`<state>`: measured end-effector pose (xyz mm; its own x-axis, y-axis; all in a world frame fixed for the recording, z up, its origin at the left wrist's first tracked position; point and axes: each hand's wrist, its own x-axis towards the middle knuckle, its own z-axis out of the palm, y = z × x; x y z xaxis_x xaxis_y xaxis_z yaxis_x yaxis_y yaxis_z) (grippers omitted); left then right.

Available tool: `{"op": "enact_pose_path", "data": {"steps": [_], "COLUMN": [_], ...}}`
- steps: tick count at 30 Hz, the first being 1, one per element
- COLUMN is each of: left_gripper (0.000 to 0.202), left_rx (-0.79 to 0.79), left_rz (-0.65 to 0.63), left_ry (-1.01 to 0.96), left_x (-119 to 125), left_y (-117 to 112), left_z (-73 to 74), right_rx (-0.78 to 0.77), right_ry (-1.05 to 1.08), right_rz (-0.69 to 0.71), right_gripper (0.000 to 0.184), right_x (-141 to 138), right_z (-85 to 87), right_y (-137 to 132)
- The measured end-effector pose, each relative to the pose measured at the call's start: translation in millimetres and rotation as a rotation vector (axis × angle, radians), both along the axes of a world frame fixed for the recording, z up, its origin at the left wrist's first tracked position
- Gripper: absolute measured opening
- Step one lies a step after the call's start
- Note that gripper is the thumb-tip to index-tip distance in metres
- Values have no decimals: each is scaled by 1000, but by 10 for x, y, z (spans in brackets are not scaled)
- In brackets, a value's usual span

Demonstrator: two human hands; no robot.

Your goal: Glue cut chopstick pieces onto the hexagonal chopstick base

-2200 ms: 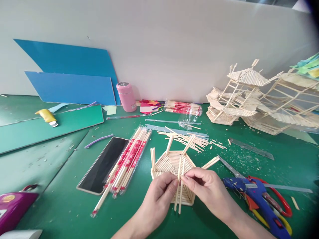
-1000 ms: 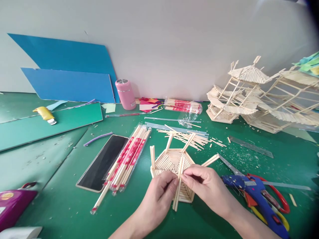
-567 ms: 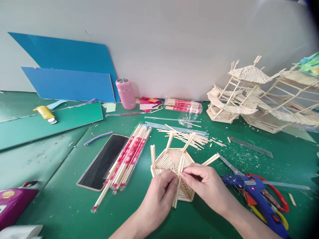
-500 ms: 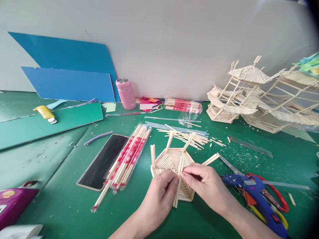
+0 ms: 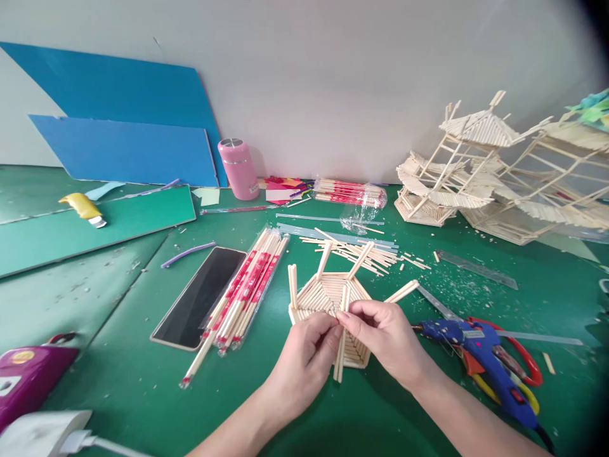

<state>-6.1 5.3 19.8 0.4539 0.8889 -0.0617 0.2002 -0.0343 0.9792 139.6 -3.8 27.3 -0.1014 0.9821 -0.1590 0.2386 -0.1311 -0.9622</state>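
L hand (image 5: 311, 349) & R hand (image 5: 386, 336), both pinched closed, grip stick pair (image 5: 339, 365); sticks, apart earlier, now side by side, apparently matching paired posts (image 5: 324, 261) on slatted base (image 5: 307, 298).

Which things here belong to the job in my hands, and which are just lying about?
In the job:
pair of sticks, pinched by your left hand and right hand
hexagonal stick frame, under your hands
loose sticks, likely
glue gun, likely

Probably just lying about:
pink flask
phone
blue boards
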Motion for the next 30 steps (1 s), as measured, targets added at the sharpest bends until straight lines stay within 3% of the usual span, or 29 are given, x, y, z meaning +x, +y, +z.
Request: {"op": "enact_pose_path", "data": {"steps": [8,16,30], "left_gripper": [35,28,28], "left_rx": [-445,-800,-371], "left_rz": [-39,-74,-143], "left_ry": [-309,-552,-233], "left_x": [11,-15,5], "left_y": [18,28,-12], "left_z": [-24,-58,-39], "right_rx": [-62,-49,83], "right_ry": [179,229,142], "right_rz": [-87,-91,-162], "right_gripper": [25,24,29], "right_x": [46,40,-12], "right_z": [-19,-11,12], "right_y": [38,65,90]}}
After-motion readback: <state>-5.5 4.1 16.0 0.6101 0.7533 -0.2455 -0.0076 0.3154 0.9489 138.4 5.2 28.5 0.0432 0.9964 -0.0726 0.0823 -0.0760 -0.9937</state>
